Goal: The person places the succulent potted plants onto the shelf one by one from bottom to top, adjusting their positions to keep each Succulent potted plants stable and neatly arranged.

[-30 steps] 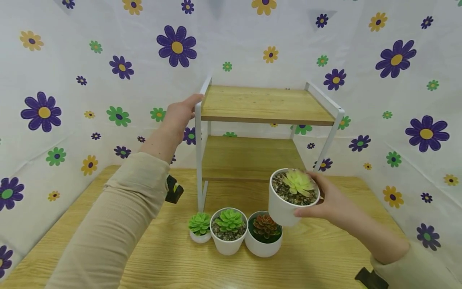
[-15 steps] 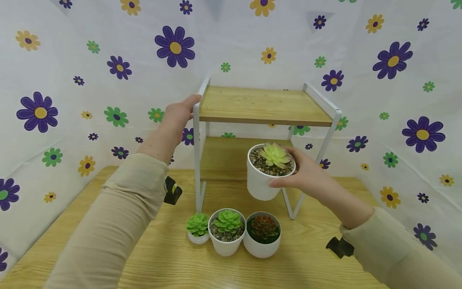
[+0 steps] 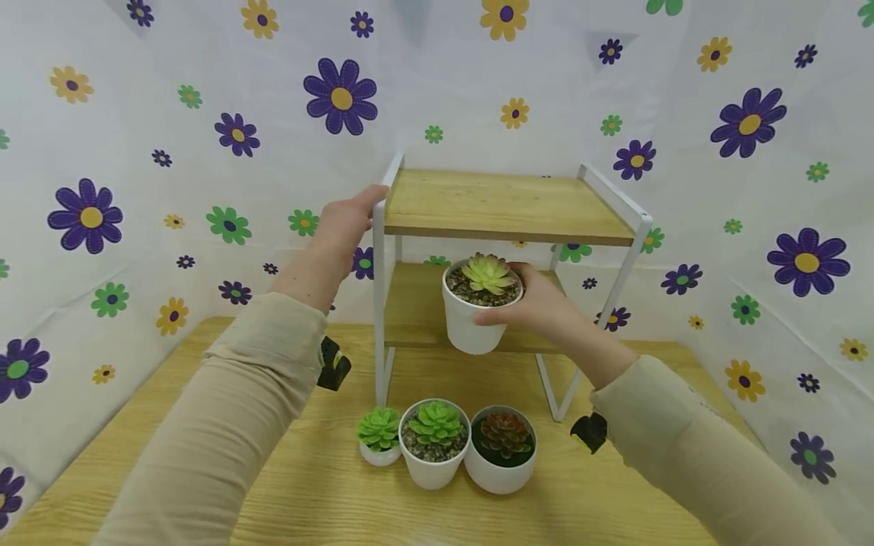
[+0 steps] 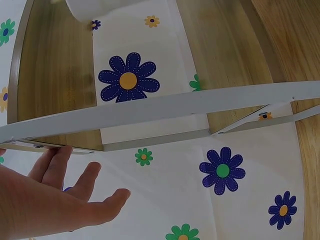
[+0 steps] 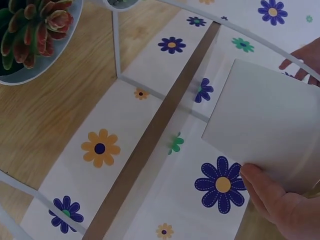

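My right hand [image 3: 539, 303] grips a white potted succulent [image 3: 478, 326], its plant pale yellow-green over pebbles. In the head view the pot overlaps the lower board, below the top board's front edge. The right wrist view shows the pot's plain white side [image 5: 265, 120] with fingers curled against it. My left hand [image 3: 341, 235] rests at the top left corner of a two-tier shelf [image 3: 505, 205] with wooden boards and a white frame. Seen from the left wrist, that hand's fingers [image 4: 85, 180] stretch out loosely, some tips touching the frame.
In front of the shelf stand a small bright green succulent [image 3: 378, 432], a larger green one in a pebbled white pot [image 3: 433, 470], and a reddish-brown one in a rounded white pot [image 3: 501, 474]. A flower-print sheet [image 3: 437, 61] hangs behind the wooden table [image 3: 328, 493].
My right hand has carried the pale succulent up and to the left, from above the reddish-brown plant to in front of the lower board. The left hand stays at the shelf's corner.
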`<state>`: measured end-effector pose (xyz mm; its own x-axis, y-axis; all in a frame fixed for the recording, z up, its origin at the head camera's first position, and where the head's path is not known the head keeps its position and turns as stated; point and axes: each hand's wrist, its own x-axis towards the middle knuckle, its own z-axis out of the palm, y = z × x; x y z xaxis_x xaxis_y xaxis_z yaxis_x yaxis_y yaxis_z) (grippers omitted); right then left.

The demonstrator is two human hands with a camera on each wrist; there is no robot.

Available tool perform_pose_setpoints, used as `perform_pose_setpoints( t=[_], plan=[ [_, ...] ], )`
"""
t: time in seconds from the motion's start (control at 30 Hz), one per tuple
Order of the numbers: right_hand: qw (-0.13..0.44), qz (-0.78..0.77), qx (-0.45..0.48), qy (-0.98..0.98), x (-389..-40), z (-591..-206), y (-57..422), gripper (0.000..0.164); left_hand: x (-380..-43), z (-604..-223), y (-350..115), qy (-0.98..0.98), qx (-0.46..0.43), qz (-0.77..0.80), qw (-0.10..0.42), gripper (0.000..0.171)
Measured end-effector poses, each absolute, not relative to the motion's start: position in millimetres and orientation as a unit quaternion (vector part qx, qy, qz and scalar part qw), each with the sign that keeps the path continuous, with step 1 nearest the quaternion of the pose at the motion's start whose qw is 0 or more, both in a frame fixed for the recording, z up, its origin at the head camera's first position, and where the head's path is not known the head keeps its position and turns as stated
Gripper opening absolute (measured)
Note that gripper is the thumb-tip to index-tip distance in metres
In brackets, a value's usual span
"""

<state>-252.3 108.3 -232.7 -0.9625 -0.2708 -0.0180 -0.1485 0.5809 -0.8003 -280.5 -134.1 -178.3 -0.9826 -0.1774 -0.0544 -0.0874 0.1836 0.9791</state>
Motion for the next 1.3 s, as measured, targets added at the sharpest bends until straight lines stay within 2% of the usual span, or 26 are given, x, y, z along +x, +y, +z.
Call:
perform_pose_setpoints(
  t=[0.27,0.53,1.3],
  plan=[
    [0.074,-0.446,-0.106,0.885,-272,-238,87,0.096,-281,-180,-132,-0.771,0.095,-0.628,0.032,0.072],
    [0.084,-0.438,-0.084,0.891,-287,-243,69,0.100,-282,-180,-131,-0.768,0.094,-0.633,0.038,0.070],
    [0.106,-0.474,-0.100,0.868,-303,-250,46,0.097,-281,-180,-136,-0.763,0.085,-0.639,0.049,0.068]
  ],
)
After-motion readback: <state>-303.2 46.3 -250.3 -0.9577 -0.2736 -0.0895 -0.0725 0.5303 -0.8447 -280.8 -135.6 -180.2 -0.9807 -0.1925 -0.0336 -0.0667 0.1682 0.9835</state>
